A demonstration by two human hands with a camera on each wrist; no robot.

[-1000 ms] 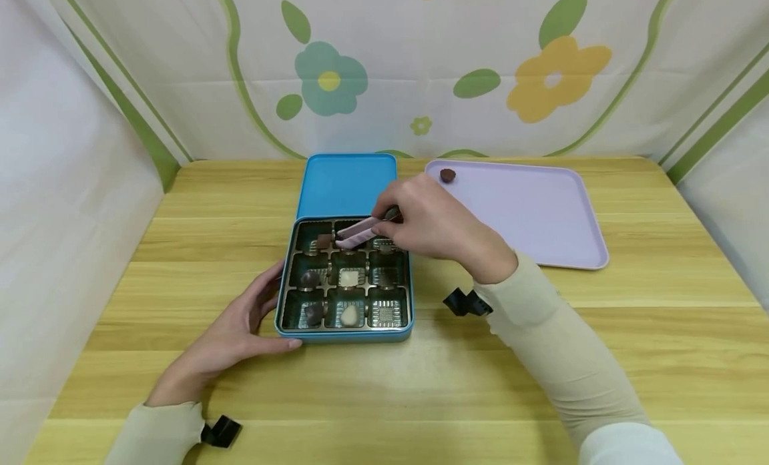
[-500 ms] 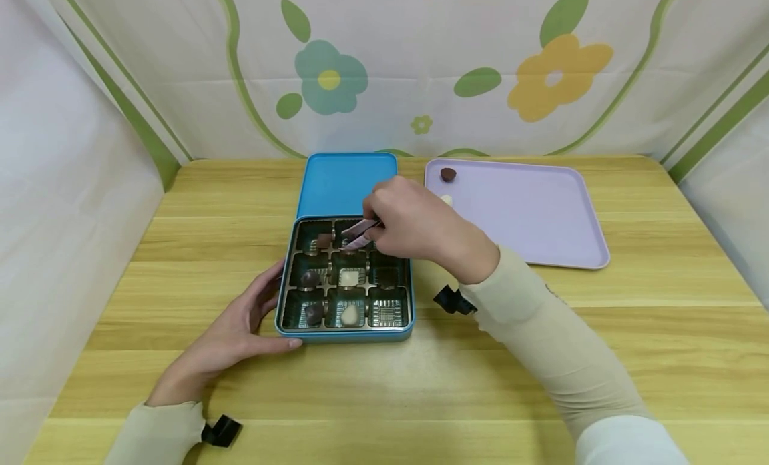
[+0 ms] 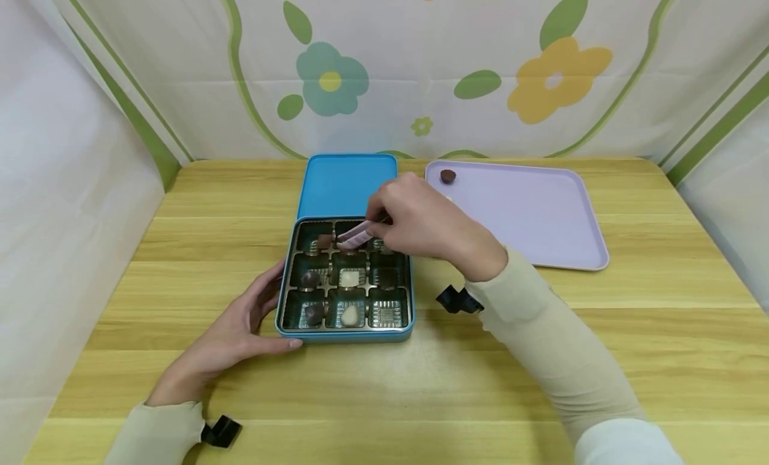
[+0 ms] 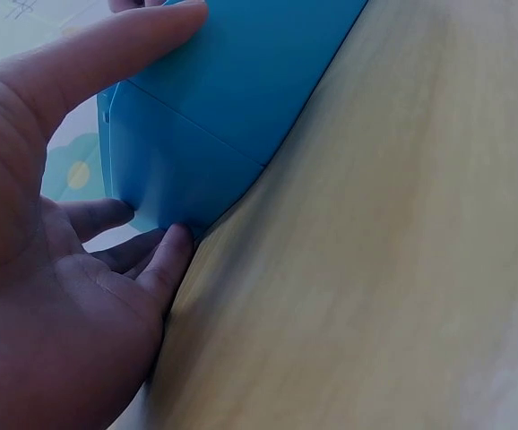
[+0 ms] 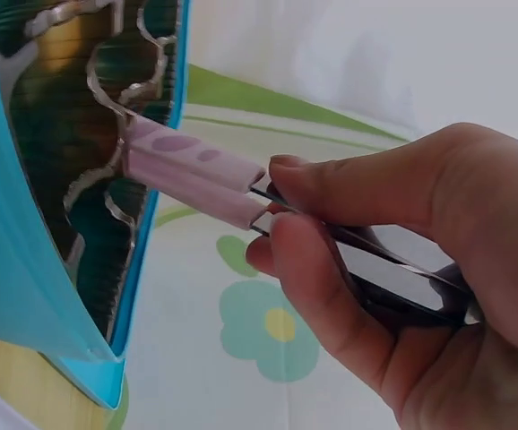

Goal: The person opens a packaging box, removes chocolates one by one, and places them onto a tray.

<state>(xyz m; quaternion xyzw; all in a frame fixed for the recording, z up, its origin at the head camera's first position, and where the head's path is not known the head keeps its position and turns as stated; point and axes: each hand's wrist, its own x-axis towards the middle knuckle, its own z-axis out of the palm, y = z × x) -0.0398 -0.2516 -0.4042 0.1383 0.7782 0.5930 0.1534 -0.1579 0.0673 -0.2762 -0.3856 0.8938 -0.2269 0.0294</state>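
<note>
My right hand [image 3: 420, 218] pinches a pair of small tongs [image 5: 192, 175] with pink tips and metal arms. The tips reach down into the back middle compartment of a blue tin [image 3: 345, 337]; in the right wrist view they lie close together, and whether they hold anything is hidden. Inside the tin, a divided insert bears a brown chocolate [image 3: 324, 241], dark chocolates [image 3: 309, 279] in the left column and white chocolates [image 3: 350, 314] in the middle one. My left hand [image 3: 240, 331] holds the tin's front left corner, thumb along the front and fingers against the left side.
Behind the tin lies its blue lid [image 3: 345, 185]. A lilac tray [image 3: 529, 218] stands at the back right, with a brown chocolate [image 3: 447, 176] in its far left corner and a pale piece [image 3: 449, 199] mostly hidden by my right hand. A printed curtain hangs behind the wooden table [image 3: 480, 385].
My right hand dipped left, then came slightly back right. The tongs' tips, spread apart half a second ago, are closer together now. My left hand and the tin stayed put.
</note>
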